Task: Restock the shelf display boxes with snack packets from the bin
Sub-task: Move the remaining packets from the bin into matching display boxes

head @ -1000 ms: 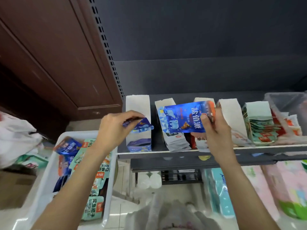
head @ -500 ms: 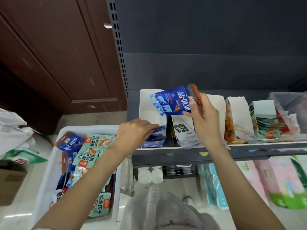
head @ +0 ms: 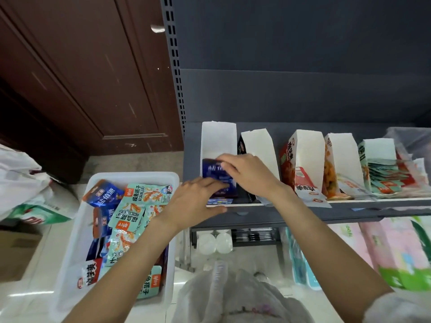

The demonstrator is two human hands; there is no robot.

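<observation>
A white display box stands leftmost on the grey shelf. A blue snack packet sits upright in it. My right hand grips that packet from above and the right. My left hand lies at the box's front, fingers straight against the blue packets there. Below left, the white bin holds several blue and mint-green snack packets.
To the right stand more display boxes: a black-sided one, a red one, an orange one and a green one. A clear tub sits far right. Tissue packs fill the lower shelf. Brown cabinet doors rise left.
My right hand has brought the blue packet down and left into the leftmost box. My left hand stays at the box's front. The camera has shifted left.
</observation>
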